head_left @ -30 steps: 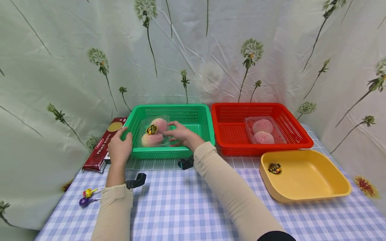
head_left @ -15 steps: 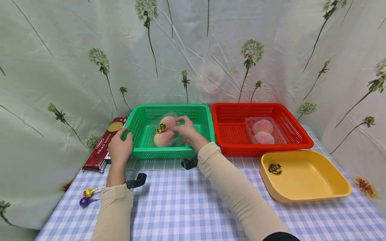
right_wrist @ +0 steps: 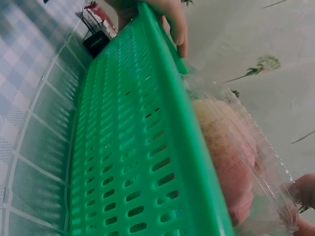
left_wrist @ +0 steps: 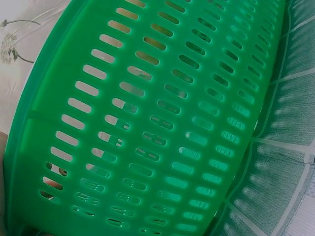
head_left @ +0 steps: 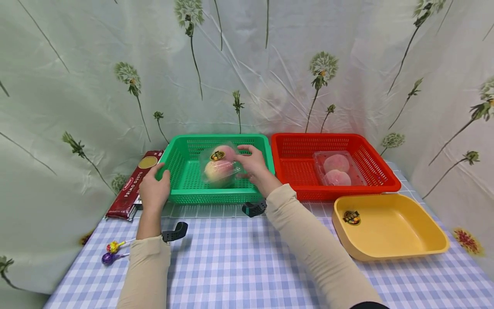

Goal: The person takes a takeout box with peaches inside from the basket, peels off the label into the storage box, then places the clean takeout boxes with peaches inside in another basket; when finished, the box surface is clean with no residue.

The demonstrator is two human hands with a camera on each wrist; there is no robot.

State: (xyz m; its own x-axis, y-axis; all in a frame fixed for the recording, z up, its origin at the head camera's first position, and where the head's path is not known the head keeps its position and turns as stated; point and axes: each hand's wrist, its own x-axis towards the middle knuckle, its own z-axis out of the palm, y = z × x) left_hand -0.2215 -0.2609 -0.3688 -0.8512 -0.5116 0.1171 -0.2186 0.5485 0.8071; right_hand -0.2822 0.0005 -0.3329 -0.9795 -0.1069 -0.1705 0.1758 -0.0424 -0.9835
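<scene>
A clear plastic box of two peaches (head_left: 219, 171) is inside the green basket (head_left: 204, 195), a round black-and-yellow sticker on its lid. My right hand (head_left: 257, 168) holds the box by its right edge, thumb and fingers spread along that side. In the right wrist view the peach box (right_wrist: 229, 152) tilts beside the basket's rim, with fingertips at its far end. My left hand (head_left: 155, 186) grips the basket's left rim. Perforated basket wall (left_wrist: 157, 132) fills most of the left wrist view, hiding what lies behind it.
A red basket (head_left: 301, 193) with another peach box (head_left: 336, 169) stands to the right. In front of it lies a yellow tray (head_left: 393, 227) bearing a similar sticker. A dark red coffee pack (head_left: 133, 186) leans at the left, and two lollipops (head_left: 112, 253) lie nearer.
The right hand has moved the peach box rightward from the left side of the green basket to about its middle, and the box tilts more. The left hand stays on the rim.
</scene>
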